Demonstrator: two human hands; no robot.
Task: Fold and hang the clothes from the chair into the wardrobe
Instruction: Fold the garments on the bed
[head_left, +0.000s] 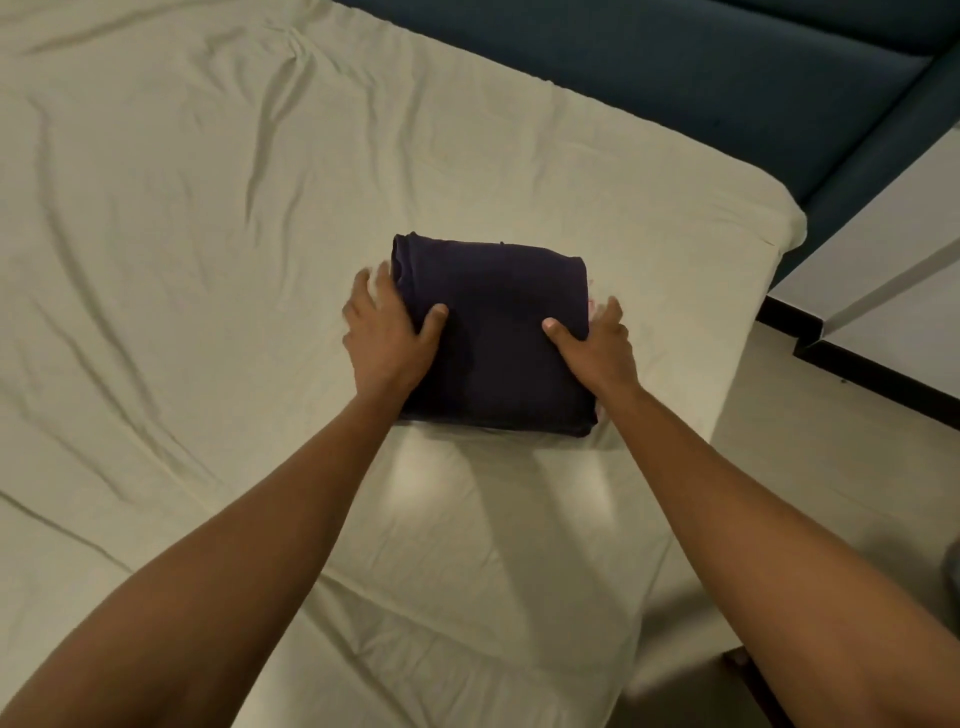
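Dark folded garment (493, 332): soft, light by the look of it, a thick limp square apt to sag or unfold if lifted by one edge; best taken from both sides at once, fingers under, thumbs on top; lying on the bed (208, 260) near its right corner. Left hand (387, 338) clasping the left edge, thumb on top; right hand (597, 345) clasping the right edge likewise. Beyond, a dark blue headboard (675, 67); pale floor (831, 457) to the right.
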